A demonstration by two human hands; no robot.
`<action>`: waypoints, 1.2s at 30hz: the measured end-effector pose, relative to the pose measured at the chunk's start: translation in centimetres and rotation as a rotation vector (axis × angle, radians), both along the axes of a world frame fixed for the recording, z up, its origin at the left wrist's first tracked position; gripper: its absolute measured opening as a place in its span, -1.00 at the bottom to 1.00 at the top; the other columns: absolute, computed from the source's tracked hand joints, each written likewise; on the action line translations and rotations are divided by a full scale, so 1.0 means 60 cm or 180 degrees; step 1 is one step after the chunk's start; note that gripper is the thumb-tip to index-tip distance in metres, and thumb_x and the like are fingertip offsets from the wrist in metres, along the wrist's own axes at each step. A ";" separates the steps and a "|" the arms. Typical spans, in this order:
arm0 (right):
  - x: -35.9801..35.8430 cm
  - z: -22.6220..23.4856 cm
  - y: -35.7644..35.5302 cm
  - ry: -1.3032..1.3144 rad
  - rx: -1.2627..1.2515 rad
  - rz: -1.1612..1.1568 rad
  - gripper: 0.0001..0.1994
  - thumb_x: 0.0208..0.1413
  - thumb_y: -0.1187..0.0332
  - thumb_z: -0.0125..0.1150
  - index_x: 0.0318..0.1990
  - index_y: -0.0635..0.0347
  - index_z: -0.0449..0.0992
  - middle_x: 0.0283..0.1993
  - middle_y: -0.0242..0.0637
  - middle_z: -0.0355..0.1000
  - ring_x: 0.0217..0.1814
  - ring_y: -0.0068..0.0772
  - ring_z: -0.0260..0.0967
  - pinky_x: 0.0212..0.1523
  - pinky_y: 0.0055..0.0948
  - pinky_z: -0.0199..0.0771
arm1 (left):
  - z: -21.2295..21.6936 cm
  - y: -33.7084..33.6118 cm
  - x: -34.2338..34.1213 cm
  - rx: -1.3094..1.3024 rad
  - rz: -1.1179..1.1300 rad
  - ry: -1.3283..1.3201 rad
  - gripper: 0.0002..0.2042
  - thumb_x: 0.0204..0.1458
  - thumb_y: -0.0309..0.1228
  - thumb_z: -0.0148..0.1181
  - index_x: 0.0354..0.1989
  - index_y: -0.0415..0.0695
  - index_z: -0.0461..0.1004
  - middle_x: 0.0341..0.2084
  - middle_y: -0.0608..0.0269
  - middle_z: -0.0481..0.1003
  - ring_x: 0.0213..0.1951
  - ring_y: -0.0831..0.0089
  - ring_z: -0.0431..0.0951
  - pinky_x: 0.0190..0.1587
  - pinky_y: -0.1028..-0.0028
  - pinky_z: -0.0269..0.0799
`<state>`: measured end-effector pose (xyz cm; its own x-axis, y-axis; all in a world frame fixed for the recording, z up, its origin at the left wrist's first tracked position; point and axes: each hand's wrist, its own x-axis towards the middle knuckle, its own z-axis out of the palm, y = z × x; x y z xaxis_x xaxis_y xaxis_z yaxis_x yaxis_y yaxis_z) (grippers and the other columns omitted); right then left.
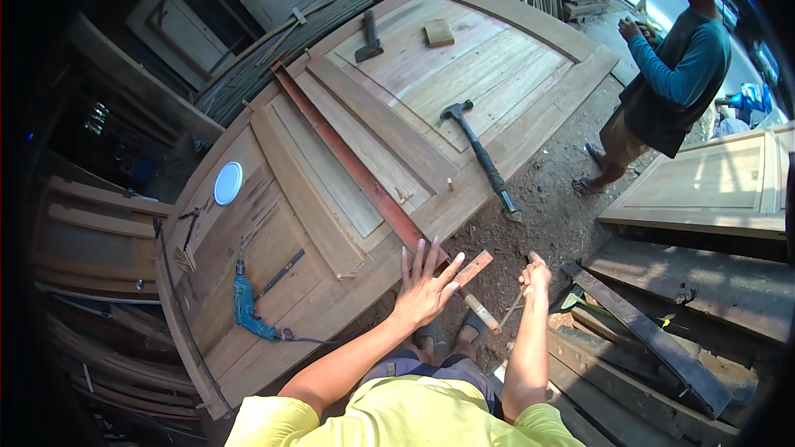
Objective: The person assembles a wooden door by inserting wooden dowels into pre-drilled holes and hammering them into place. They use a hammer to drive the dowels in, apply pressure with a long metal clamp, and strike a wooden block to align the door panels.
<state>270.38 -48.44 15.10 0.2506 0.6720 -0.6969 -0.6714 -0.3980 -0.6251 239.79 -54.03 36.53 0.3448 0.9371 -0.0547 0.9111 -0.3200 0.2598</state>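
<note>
A long reddish bar clamp (pixel 352 157) lies across a panelled wooden door (pixel 489 182). My left hand (pixel 421 291) rests on the clamp's near end, fingers spread, holding nothing. Past that hand, the bar's end and a thick clamp screw (pixel 479 310) stick out beyond the door's edge. Closed around a thin rod, the clamp's handle (pixel 513 308), is my right hand (pixel 537 277); the rod meets the screw's outer end. A claw hammer (pixel 480 153) with a dark grip lies on the door, ahead of my hands.
On the door are a blue power drill (pixel 247 302) with a cord, a chisel (pixel 283 271), a white round lid (pixel 228 183), a second hammer (pixel 369 40) and a wood block (pixel 439 32). A person (pixel 683 58) stands at right. Stacked planks (pixel 654 339) lie beside my right arm.
</note>
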 end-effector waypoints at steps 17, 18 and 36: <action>-0.128 0.003 -0.286 0.1670 0.0435 -0.0877 -0.43 0.31 0.31 -0.09 0.47 0.25 0.19 0.45 0.04 0.33 0.45 0.09 0.34 0.44 0.14 0.27 | 0.014 -0.061 -0.088 0.0216 -0.0051 -0.1465 -0.29 0.35 -0.34 0.08 0.62 -0.02 -0.08 0.57 -0.12 -0.06 0.58 -0.21 -0.19 0.56 -0.12 -0.25; -0.070 0.028 -0.260 0.1688 0.1152 -0.0767 -0.38 0.33 0.19 -0.06 0.45 0.34 0.12 0.39 0.14 0.35 0.41 0.11 0.37 0.43 0.12 0.33 | 0.018 -0.071 -0.099 0.0171 -0.0091 -0.1464 -0.29 0.34 -0.37 0.10 0.61 -0.03 -0.06 0.55 -0.12 -0.03 0.58 -0.22 -0.18 0.56 -0.11 -0.20; -0.192 0.134 -0.334 0.2118 0.0672 -0.1018 -0.44 0.43 -0.01 -0.09 0.26 0.36 0.32 0.25 0.04 0.51 0.40 0.00 0.41 0.41 0.05 0.28 | 0.135 -0.053 -0.200 -0.0247 0.0232 -0.2746 -0.42 0.33 -0.41 0.15 0.51 -0.13 0.19 0.36 -0.08 0.34 0.45 0.05 0.28 0.47 0.13 0.18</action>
<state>258.86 -68.47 23.12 0.0278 0.7730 -0.6338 -0.9952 -0.0381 -0.0902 227.80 -57.20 44.63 0.2346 0.9629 0.1333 0.4035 -0.2212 0.8879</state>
